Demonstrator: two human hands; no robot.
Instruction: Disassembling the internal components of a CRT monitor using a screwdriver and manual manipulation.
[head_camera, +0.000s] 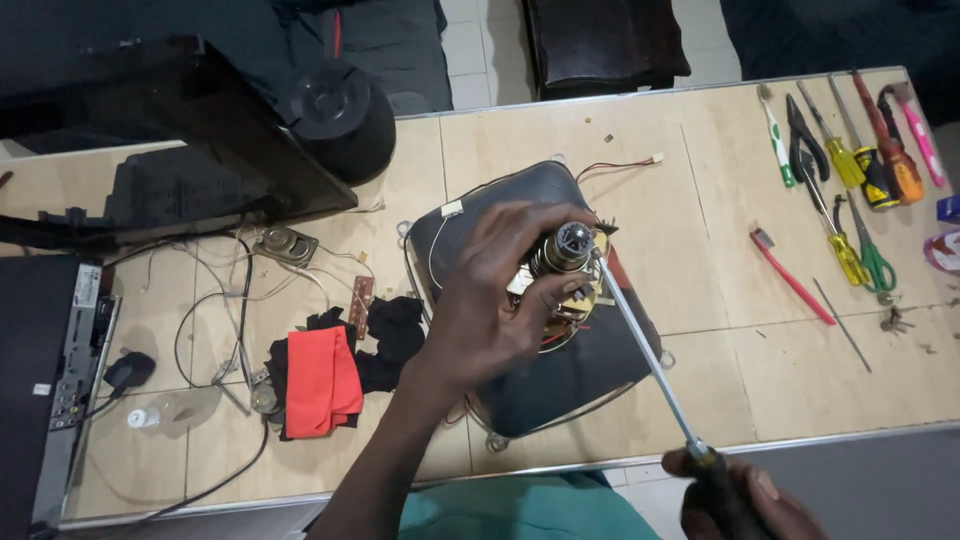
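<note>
A dark picture tube (600, 370) lies face down on the wooden table, its glass neck (572, 245) pointing up at me. My left hand (495, 300) wraps around the neck and the copper coil assembly (575, 305) at its base. My right hand (735, 495), at the bottom edge, grips the black handle of a long screwdriver (640, 345). The shaft runs up and left, and its tip rests against the neck just beside my left fingers.
Several hand tools (850, 170) lie in a row at the right: screwdrivers, pliers, a toothbrush. A black set casing (200, 130) and a round black part (340, 115) stand at the back left. A red and black cloth (325, 380), wires, a small speaker (285, 245) lie left.
</note>
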